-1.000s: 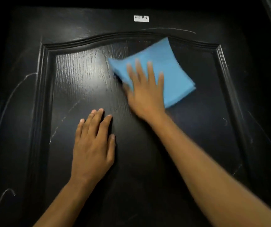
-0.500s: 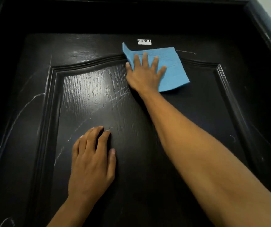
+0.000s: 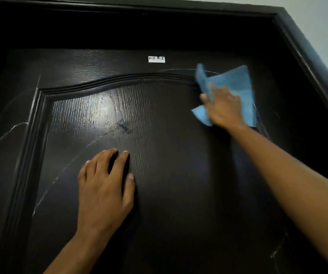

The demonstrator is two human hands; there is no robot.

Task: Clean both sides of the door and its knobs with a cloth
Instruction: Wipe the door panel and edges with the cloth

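A dark wood-grain door (image 3: 169, 175) with a raised arched panel fills the view. My right hand (image 3: 223, 106) presses a blue cloth (image 3: 236, 84) flat against the panel's upper right corner, over the moulding; the hand is blurred. My left hand (image 3: 105, 186) rests flat on the middle of the panel, fingers straight and spread a little. No knob is in view.
A small white label (image 3: 156, 59) is stuck near the door's top. Thin pale scratch marks run across the left side and upper right. The dark door frame (image 3: 305, 48) runs along the top and right, with a pale wall (image 3: 321, 16) beyond.
My right hand has slid the cloth up to the arch and then right to the panel's upper right corner. The view has tilted up. My left hand has stayed put.
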